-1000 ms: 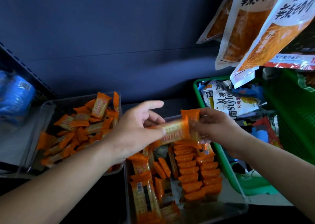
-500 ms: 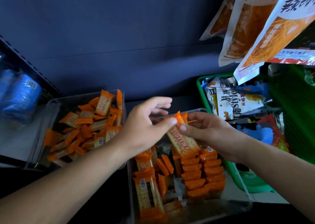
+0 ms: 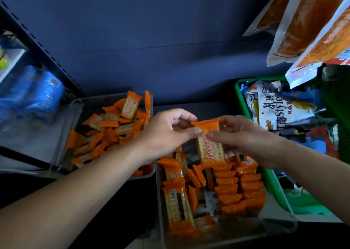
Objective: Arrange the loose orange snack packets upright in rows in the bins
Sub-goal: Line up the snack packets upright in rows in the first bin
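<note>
An orange snack packet (image 3: 209, 145) hangs upright over the far end of the near clear bin (image 3: 282, 228). My left hand (image 3: 164, 133) pinches its top left edge with thumb and fingers. My right hand (image 3: 244, 137) pinches it from the right with the thumb on its face. Below it in that bin, two rows of upright packets (image 3: 239, 191) fill the right side, and loose packets (image 3: 178, 205) lie flat on the left. A second clear bin (image 3: 75, 108) to the left holds a loose heap of the same packets (image 3: 111, 129).
A green basket (image 3: 240, 89) of mixed snack bags stands on the right, with large orange pouches (image 3: 306, 25) hanging above it. Blue packages (image 3: 36, 97) sit on a shelf at far left. A dark blue wall panel runs behind the bins.
The packet has turned from lying crosswise between my hands to hanging upright over the near bin. Both hands have kept hold of it and shifted slightly.
</note>
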A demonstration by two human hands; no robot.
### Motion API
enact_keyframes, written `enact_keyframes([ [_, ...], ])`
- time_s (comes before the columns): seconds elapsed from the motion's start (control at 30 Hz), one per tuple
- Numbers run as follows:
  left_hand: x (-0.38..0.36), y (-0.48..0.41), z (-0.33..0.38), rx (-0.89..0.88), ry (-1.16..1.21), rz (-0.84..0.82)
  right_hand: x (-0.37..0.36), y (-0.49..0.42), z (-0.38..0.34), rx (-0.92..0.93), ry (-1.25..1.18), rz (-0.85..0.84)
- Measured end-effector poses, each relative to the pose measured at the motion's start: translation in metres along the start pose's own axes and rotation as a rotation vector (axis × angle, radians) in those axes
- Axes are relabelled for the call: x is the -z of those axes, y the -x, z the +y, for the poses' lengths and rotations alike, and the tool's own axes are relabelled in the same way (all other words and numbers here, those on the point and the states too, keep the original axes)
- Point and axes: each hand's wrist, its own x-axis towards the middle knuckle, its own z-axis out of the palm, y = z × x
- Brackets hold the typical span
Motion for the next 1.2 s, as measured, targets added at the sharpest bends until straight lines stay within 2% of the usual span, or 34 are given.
enact_keyframes([
  [0.07,0.007,-0.005,-0.003,-0.015,-0.092,-0.015,0.002,-0.003,0.003,-0.006,0.055,0.074],
  [0.1,0.012,-0.008,-0.008,-0.049,-0.218,-0.017,0.003,-0.005,0.006,-0.011,0.065,0.144],
  [0.17,0.023,-0.013,-0.018,-0.144,-0.662,-0.091,0.006,-0.007,0.010,-0.025,0.060,0.239],
  [0.23,0.024,-0.011,-0.032,-0.195,-1.058,-0.274,0.010,-0.007,0.012,-0.035,0.066,0.254],
  [0.3,0.016,-0.006,-0.047,-0.199,-1.269,-0.421,0.011,-0.005,0.013,-0.038,0.041,0.245],
  [0.37,0.012,-0.003,-0.057,-0.181,-1.348,-0.443,0.011,-0.003,0.014,-0.041,0.006,0.218],
  [0.5,0.014,-0.002,-0.043,-0.148,-1.147,-0.257,0.011,0.000,0.016,-0.022,-0.007,0.201],
  [0.6,0.017,0.000,-0.018,-0.115,-0.718,-0.058,0.014,0.002,0.016,-0.028,-0.039,0.182],
  [0.67,0.020,0.004,-0.001,-0.055,-0.422,-0.031,0.015,0.002,0.017,-0.031,-0.060,0.180],
  [0.77,0.021,0.010,0.014,0.035,-0.167,-0.048,0.020,0.001,0.019,-0.043,-0.065,0.217],
  [0.97,0.016,0.011,0.015,0.091,0.047,-0.071,0.019,0.002,0.016,0.002,-0.115,0.221],
  [1.2,0.007,0.009,0.007,0.028,0.049,-0.108,0.012,0.004,0.011,0.074,-0.113,0.161],
])
